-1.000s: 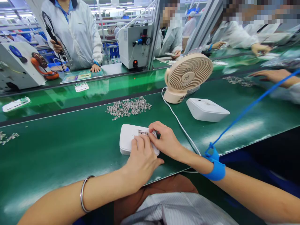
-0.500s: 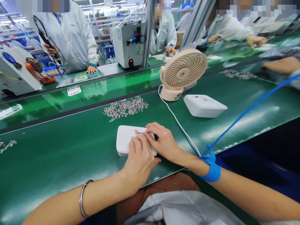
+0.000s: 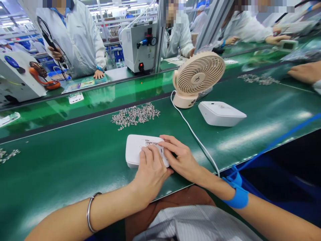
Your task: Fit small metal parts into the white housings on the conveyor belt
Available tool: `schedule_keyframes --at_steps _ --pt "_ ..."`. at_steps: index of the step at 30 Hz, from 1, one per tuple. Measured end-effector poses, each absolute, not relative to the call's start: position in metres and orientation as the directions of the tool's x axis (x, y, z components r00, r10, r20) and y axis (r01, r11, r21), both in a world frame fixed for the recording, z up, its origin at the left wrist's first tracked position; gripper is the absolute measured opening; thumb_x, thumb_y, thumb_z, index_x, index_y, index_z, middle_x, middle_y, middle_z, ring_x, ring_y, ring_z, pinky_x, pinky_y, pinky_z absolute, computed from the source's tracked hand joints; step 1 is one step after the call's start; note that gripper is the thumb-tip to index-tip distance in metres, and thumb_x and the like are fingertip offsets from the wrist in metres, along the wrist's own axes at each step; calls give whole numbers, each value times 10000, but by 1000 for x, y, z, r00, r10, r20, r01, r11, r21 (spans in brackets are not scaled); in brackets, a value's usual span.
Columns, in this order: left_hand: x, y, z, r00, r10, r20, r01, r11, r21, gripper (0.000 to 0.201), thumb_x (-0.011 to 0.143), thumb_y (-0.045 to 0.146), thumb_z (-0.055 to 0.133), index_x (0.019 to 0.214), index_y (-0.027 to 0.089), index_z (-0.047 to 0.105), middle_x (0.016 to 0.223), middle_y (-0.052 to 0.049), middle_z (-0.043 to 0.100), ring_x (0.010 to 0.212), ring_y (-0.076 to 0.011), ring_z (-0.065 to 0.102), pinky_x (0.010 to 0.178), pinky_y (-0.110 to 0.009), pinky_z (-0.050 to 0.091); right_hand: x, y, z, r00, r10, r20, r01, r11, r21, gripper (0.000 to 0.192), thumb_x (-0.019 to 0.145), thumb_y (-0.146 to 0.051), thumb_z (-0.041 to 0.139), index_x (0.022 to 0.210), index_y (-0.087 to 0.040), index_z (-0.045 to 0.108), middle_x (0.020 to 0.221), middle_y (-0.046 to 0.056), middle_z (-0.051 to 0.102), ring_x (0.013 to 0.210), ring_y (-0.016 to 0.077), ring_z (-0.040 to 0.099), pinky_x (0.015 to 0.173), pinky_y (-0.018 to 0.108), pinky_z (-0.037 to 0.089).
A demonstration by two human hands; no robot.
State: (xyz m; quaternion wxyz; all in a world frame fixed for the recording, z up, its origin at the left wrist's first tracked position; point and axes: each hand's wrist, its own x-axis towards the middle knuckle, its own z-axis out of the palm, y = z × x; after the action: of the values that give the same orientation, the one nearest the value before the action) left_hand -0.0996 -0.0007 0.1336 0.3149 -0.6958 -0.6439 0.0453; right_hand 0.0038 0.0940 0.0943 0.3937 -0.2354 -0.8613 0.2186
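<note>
A white plastic housing with a recessed slot lies on the green bench close to me. My left hand grips it from the near side, its fingertips bent over the top beside the slot and the thumb at the near right edge. At the slot's right end, the fingers of my right hand are drawn together and touch the housing. Anything small between them is hidden. Metal pieces show inside the slot. Beyond the housing lies a loose pile of small metal clips.
A beige fan stands behind on the right, its white cable running towards me. Another white housing sits right of it. A blue cord trails from my right wristband. Co-workers stand across the green conveyor.
My right hand has shifted slightly right, and its fingers have straightened, uncovering more of the housing's right side. My left hand keeps its grip. On the far conveyor, white parts have moved left.
</note>
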Motion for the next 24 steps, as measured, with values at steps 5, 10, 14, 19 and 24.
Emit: schedule_keyframes --at_steps 5,10,14,19,24 --pt "-99 -2 134 181 916 357 842 43 -537 538 867 468 396 1111 35 600 1006 -170 617 880 -285 598 750 -338 474 4 94 103 -652 452 609 299 891 -342 306 870 -100 313 958 -112 606 1090 167 526 944 244 548 770 386 502" --pt "-98 -1 135 171 922 347 844 45 -534 585 850 506 413 1123 21 594 1017 -181 617 882 -286 601 751 -340 487 2 101 118 -798 375 471 256 919 -299 269 833 -85 347 860 -120 613 954 149 543 854 245 545 696 368 489" --pt "-96 -1 132 144 926 349 847 67 -527 641 822 543 448 1145 6 580 1036 -203 624 926 -303 600 774 -345 492 -5 111 118 -672 601 433 277 746 -605 187 782 -135 467 912 -147 601 886 64 561 737 170 549 691 289 477" --pt "-92 -7 122 170 928 331 799 67 -598 503 881 364 390 1179 -7 552 1093 -223 611 1009 -296 586 835 -343 467 -17 118 113 -584 768 262 340 525 -780 132 665 -163 549 779 -157 614 755 10 562 622 135 520 612 240 456" --pt "-91 -11 125 91 964 249 760 95 -644 453 834 167 454 1255 2 482 1048 -223 629 981 -277 594 851 -374 441 -18 119 110 -546 763 347 285 558 -779 147 747 -272 535 813 -168 615 789 26 578 651 156 544 632 275 467"
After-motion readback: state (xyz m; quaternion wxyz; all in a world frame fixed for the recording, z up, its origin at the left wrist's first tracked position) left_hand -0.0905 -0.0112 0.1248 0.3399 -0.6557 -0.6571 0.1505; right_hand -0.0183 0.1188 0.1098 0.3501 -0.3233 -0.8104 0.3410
